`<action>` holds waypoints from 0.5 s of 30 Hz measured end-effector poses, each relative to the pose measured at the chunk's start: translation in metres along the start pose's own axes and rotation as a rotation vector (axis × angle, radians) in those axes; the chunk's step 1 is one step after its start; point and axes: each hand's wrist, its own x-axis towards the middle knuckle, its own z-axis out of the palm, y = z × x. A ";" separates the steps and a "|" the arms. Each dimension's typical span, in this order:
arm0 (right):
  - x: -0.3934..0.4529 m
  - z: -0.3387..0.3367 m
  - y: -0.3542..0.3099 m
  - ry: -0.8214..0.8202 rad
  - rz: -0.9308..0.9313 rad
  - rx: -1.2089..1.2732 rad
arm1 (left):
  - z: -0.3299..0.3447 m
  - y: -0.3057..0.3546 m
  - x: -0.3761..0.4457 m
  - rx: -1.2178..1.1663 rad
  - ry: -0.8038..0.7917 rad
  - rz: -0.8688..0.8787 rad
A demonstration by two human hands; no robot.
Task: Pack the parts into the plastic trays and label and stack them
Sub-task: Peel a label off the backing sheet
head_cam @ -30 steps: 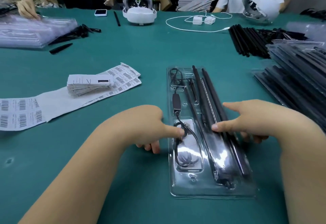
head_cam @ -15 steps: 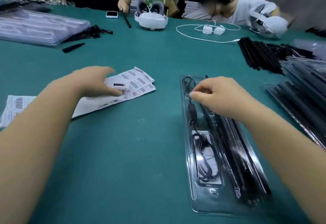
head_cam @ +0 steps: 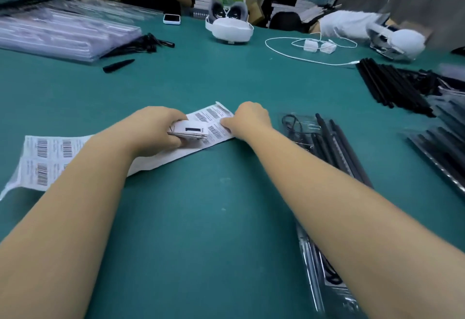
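Table (head_cam: pixel 226 79) teal; barcode sheet (head_cam: pixel 45 157) flat; headset (head_cam: pixel 230 29) beyond.

Two hands, left (head_cam: pixel 156 127) and right (head_cam: pixel 247 120); two white headsets, one at top centre (head_cam: pixel 230 30), one at upper right (head_cam: pixel 400 42); one phone (head_cam: pixel 171 19); two white chargers (head_cam: pixel 319 46).

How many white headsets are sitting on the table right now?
2. One white headset sits at the far middle of the table beside the phone; the other headset is at the far right edge, blurred. Others may be out of view.
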 end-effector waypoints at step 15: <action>-0.015 -0.048 0.050 0.426 0.161 0.347 | 0.006 -0.012 -0.002 0.176 0.030 -0.054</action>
